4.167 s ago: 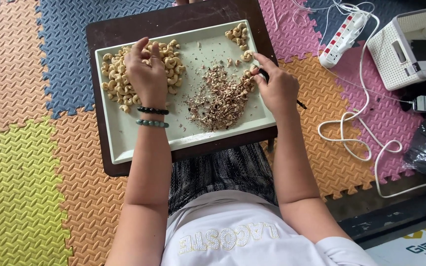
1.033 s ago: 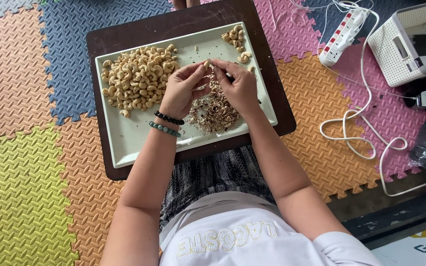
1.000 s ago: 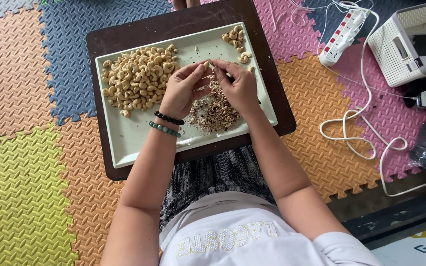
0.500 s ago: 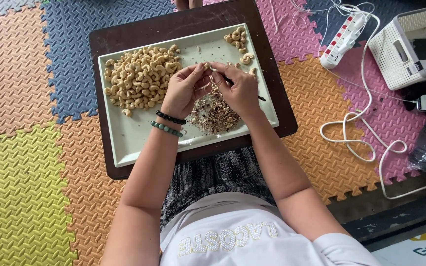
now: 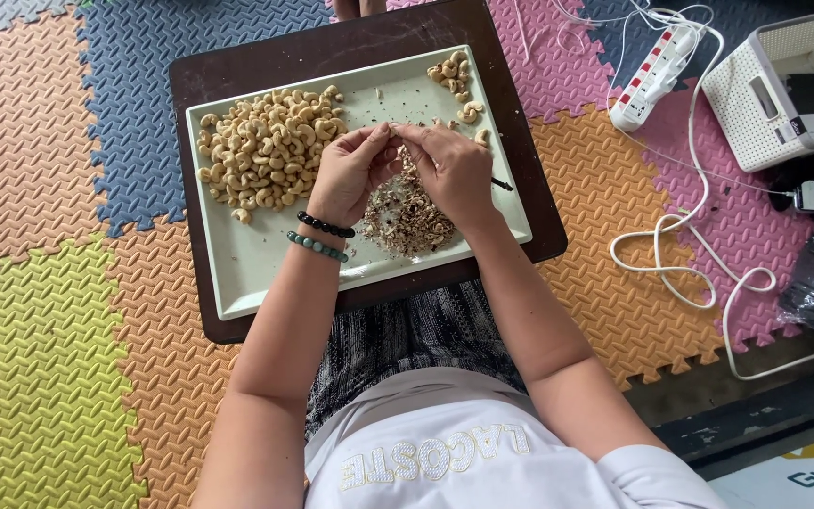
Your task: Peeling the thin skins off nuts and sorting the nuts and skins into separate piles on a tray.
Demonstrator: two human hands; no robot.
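The left hand (image 5: 349, 174) and the right hand (image 5: 451, 170) meet over the middle of the pale rectangular tray (image 5: 266, 269), fingertips pressed together on one small piece; it is too hidden to tell what it is. A thin dark tool (image 5: 501, 184) sticks out of the right hand toward 3 o'clock. Just below the hands, at 6 o'clock, lies a heap of brownish husks (image 5: 407, 219). The big pile of cashew nuts (image 5: 266, 149) lies at 9 o'clock of the hands, and a small group of peeled nuts (image 5: 454, 80) at 1 o'clock. The tray rests on a dark brown board (image 5: 237, 57)
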